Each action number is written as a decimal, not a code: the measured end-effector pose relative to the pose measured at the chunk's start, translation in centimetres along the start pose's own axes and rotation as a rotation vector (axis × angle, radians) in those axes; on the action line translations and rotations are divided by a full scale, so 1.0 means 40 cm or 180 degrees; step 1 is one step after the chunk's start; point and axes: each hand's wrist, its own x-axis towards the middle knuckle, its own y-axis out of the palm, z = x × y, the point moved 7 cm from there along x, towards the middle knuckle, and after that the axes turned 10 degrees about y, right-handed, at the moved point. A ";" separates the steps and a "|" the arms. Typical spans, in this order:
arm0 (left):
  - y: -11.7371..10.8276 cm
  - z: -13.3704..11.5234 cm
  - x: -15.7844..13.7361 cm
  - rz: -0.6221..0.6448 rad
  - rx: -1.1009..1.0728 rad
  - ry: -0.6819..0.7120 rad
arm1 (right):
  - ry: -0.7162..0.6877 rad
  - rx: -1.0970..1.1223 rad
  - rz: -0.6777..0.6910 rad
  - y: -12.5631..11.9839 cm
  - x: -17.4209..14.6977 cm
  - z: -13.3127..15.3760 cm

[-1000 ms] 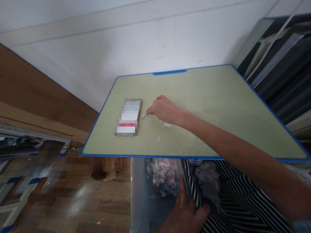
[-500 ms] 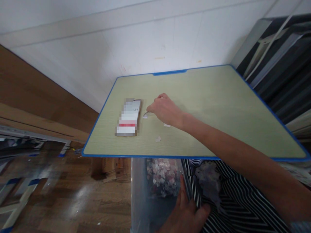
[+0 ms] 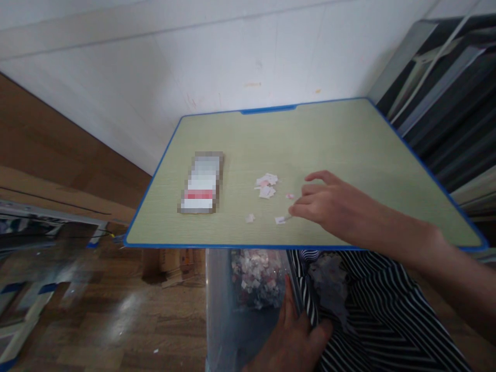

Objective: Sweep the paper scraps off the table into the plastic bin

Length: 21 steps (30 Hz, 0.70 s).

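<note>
My right hand (image 3: 323, 204) hovers low over the table, thumb and fingers pinched on a thin tool (image 3: 287, 217) that looks like tweezers; most of it is hidden. Its tip is at a small white paper piece (image 3: 279, 220); whether it grips the piece I cannot tell. A pinkish scrap (image 3: 290, 196) lies by the fingers, and a little pile of paper pieces (image 3: 266, 185) is left of them. Another pale scrap (image 3: 250, 218) lies nearer the front edge. Below the table my left hand (image 3: 292, 336) rests, fingers stretched, at the side of a clear plastic bin (image 3: 219, 305).
A phone (image 3: 202, 182) lies on the left of the green, blue-edged table (image 3: 341, 139). The bin contains a bag of many paper bits (image 3: 258, 276). Striped black-and-white cloth (image 3: 387, 305) covers the lap. A white wall (image 3: 217, 62) stands behind, a brown panel (image 3: 70, 129) at left.
My right hand has moved right and toward the front edge, leaving the spot beside the phone. The paper pile it covered now shows. My left hand has stayed at the bin.
</note>
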 end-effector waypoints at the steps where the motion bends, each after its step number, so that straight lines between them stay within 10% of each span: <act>1: 0.002 -0.001 0.000 -0.0011 0.0024 0.0023 | -0.0001 -0.0047 0.0039 -0.003 -0.009 0.000; 21: 0.039 0.009 -0.009 0.0027 -0.0014 -0.0075 | -0.0008 -0.0184 0.0059 0.042 0.079 0.046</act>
